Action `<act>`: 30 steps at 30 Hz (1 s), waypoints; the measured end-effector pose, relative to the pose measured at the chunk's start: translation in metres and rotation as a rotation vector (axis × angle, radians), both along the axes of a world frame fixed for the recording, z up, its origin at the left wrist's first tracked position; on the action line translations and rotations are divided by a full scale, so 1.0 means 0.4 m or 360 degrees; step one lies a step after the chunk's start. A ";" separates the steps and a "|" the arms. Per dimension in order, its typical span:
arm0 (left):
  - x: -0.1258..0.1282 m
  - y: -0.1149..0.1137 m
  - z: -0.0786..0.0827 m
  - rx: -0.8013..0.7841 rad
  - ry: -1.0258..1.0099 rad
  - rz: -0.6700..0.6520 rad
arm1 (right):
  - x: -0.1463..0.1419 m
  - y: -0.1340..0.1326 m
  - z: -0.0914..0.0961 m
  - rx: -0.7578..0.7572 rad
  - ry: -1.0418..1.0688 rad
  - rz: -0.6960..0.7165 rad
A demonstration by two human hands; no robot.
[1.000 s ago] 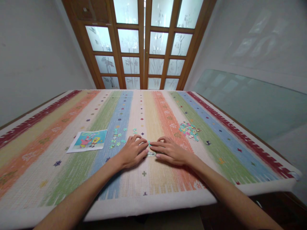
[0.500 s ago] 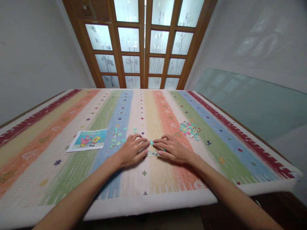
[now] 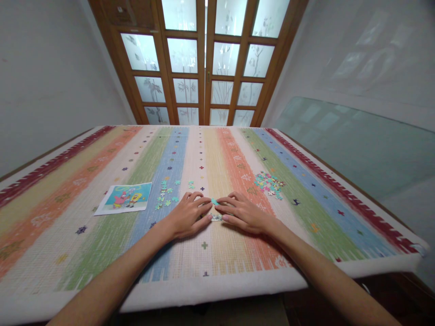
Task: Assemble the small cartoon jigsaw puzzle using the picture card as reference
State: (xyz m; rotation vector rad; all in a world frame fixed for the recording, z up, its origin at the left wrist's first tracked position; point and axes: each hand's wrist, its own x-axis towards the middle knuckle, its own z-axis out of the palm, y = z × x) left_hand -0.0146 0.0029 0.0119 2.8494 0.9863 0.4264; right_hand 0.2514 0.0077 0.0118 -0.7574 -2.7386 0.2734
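Note:
My left hand and my right hand face each other low over the cloth, with curled fingers. Between their index fingertips is a small teal jigsaw puzzle piece, touched from both sides. Just nearer to me lies a joined strip of puzzle pieces, with dark and pale print. Both thumbs rest at the ends of this strip, and my fingers hide part of it. Left of my left hand, several loose teal puzzle pieces lie spread out.
A printed cartoon picture sheet lies to the left. A heap of mixed puzzle pieces sits to the right. A striped tablecloth covers the table. A glass panel leans at the right wall, and paned doors stand behind.
The teal piece between my fingertips has shifted slightly away from me and left. My right fingertips have moved a little left, and more of the strip shows between my thumbs.

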 end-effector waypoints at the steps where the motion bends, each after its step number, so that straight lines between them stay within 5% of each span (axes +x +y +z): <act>1: 0.001 0.000 0.001 0.0004 -0.0004 -0.0003 | 0.000 0.000 -0.002 -0.0003 0.0002 0.0001; 30: -0.017 0.010 -0.008 0.0039 -0.0056 0.0028 | 0.049 0.028 0.000 0.0238 0.0072 -0.0141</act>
